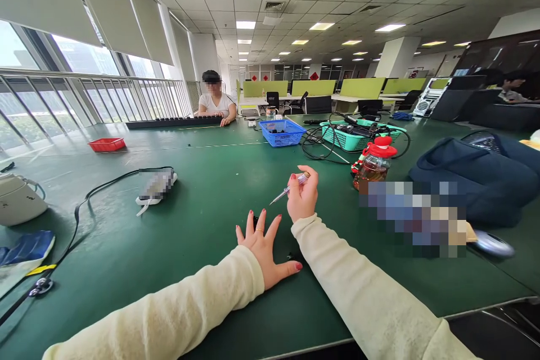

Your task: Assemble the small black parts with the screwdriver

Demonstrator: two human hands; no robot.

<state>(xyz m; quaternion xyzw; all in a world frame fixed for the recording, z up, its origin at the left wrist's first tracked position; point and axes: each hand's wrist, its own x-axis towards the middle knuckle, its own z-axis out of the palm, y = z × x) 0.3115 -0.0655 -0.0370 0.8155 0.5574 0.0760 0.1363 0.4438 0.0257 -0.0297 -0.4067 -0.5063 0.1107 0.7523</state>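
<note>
My right hand (302,194) is wrapped round a small screwdriver (279,197) with a clear handle. Its thin metal shaft points down and to the left, its tip above the green tabletop (211,197). My left hand (264,256) lies with its fingers spread over the table, nothing gripped in it. A small black part (255,220) shows partly behind its fingertips. Another small black piece (290,257) sits just above the left thumb, too small to make out.
A blue basket (282,136), a green basket (350,140) of cables and a red tray (107,145) stand farther back. To the right are a red-lidded jar (374,166) and a dark blue bag (472,174). A person (215,102) sits across the table.
</note>
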